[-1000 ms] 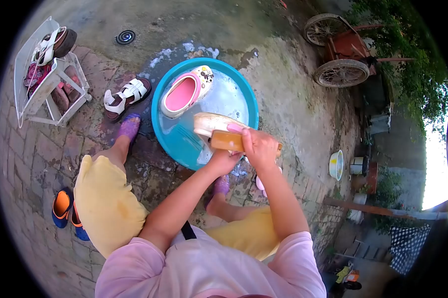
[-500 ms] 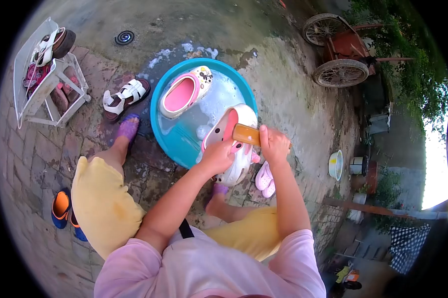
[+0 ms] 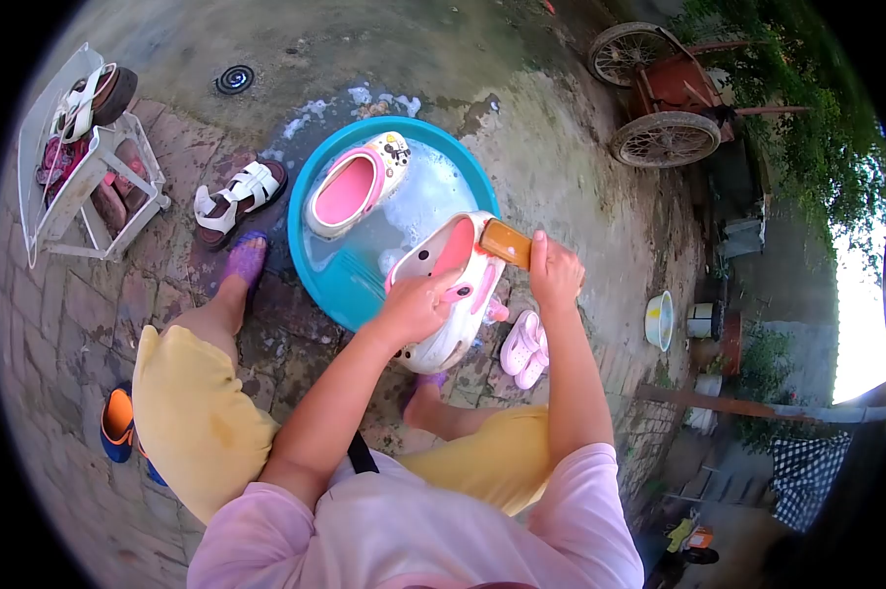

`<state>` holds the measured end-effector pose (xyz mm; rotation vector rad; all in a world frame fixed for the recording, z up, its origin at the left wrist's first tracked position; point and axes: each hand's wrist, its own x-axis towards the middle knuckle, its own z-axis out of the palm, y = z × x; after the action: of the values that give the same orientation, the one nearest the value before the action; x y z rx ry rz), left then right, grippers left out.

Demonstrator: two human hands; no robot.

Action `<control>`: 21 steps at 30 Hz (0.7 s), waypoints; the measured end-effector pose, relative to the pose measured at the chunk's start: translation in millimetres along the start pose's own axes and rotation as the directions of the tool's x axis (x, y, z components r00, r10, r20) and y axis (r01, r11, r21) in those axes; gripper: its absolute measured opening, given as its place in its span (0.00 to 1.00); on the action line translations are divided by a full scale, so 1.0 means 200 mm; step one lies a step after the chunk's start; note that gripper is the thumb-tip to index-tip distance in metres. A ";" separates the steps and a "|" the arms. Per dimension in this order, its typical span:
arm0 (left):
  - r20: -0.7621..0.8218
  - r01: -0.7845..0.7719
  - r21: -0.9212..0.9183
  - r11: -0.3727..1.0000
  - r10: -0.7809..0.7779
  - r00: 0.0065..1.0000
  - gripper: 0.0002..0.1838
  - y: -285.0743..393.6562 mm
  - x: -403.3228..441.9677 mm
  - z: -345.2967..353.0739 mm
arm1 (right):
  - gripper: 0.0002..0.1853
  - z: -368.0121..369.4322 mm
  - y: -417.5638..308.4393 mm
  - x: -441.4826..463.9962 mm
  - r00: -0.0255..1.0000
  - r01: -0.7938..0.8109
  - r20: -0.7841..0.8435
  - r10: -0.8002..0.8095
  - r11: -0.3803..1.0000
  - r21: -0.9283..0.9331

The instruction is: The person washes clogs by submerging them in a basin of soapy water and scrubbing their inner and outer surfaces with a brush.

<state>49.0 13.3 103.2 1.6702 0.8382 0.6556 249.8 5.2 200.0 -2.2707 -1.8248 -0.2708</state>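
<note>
A big teal basin [image 3: 414, 124] of suds, a white clog [image 3: 455, 329] held over its near right rim, and a wooden brush [image 3: 507, 243] at the clog's edge.

If the basin were knocked by the clog or an elbow, soapy water could slop onto the paving; a second clog [image 3: 345, 191] rests inside it. The held clog, tilted with its pink inside showing, is probably slick and might twist free if pressed hard on one side, as a single hand steadies it. The brush could skid off the curved rim if its handle is soapy. The left grip [image 3: 416, 308] is closed over the clog's side, by the strap; the right grip [image 3: 558, 273] is wrapped round the brush's near end, its fingers mostly hidden.
</note>
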 end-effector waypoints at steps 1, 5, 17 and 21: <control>-0.041 -0.028 -0.042 0.999 0.026 0.999 0.26 -0.01 0.00 0.02 | 0.19 0.01 -0.01 -0.02 1.000 0.003 0.002 -0.003 1.000 -0.003; -0.040 0.011 0.032 0.999 -0.009 0.999 0.27 -0.03 0.00 0.01 | 0.22 0.02 -0.12 -0.08 0.927 0.374 -0.083 -0.365 0.911 0.176; -0.021 0.004 -0.150 0.989 -0.007 1.000 0.24 0.01 -0.01 -0.02 | 0.19 0.01 -0.05 -0.03 0.997 -0.032 -0.066 0.032 0.999 0.000; 0.147 0.202 -0.018 0.979 -0.197 0.969 0.24 0.10 0.01 -0.12 | 0.22 0.00 -0.10 -0.08 0.941 0.336 -0.101 -0.324 0.931 0.146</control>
<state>34.8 26.4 128.7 1.5595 0.8721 0.4023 226.7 -5.2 196.5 -1.8161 -2.1008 -0.2475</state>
